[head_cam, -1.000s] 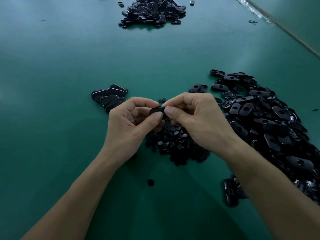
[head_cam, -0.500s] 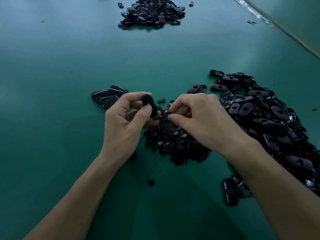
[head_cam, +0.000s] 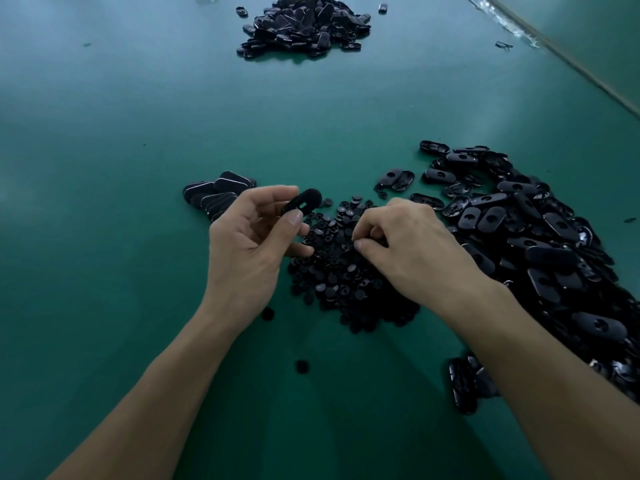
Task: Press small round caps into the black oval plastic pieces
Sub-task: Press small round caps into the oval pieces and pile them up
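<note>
My left hand holds one black oval piece between thumb and fingers, lifted above the table with a small slot facing me. My right hand rests on the heap of small round caps in the middle, thumb and forefinger pinched together at the heap. Whether a cap sits between them I cannot tell. A large pile of black oval pieces spreads to the right of my right hand.
A short row of stacked oval pieces lies just left of my left hand. Another heap of oval pieces sits at the far end of the green table. Loose caps and a few oval pieces lie near my forearms.
My hands have come apart. The left hand has kept the oval piece and tilted it up, while the right hand has dropped onto the cap heap and pinched there.
</note>
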Available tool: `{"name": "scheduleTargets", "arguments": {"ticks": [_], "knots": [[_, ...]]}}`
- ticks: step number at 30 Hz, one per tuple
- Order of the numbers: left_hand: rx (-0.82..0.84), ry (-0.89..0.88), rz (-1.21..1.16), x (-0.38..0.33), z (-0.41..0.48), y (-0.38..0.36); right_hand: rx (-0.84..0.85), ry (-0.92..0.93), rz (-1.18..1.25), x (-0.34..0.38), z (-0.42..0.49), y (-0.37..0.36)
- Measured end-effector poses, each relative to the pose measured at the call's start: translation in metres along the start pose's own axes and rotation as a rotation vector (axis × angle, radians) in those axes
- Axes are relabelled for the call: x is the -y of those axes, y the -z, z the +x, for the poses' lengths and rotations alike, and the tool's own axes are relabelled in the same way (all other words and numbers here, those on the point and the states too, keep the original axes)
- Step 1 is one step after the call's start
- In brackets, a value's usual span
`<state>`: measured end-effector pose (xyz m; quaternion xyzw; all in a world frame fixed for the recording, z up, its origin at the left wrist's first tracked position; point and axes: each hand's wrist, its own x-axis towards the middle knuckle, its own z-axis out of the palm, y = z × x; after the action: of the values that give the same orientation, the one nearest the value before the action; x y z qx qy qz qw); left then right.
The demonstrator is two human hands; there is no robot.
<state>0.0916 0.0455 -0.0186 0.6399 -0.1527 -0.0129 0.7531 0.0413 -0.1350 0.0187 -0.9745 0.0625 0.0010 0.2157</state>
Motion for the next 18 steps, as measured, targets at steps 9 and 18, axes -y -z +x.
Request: {"name": "scheduleTargets", "arguments": {"ticks": [9, 18], "knots": [[-0.02, -0.018, -0.006, 0.0001, -0.0005, 0.001, -0.01, 0.029, -0.022, 0.0056, 0.0008, -0.006], [-0.017, -0.012, 0.009, 0.0012, -0.001, 0.0008, -0.004, 0.024, -0.029, 0.0052, 0.0022, -0.0073]]}}
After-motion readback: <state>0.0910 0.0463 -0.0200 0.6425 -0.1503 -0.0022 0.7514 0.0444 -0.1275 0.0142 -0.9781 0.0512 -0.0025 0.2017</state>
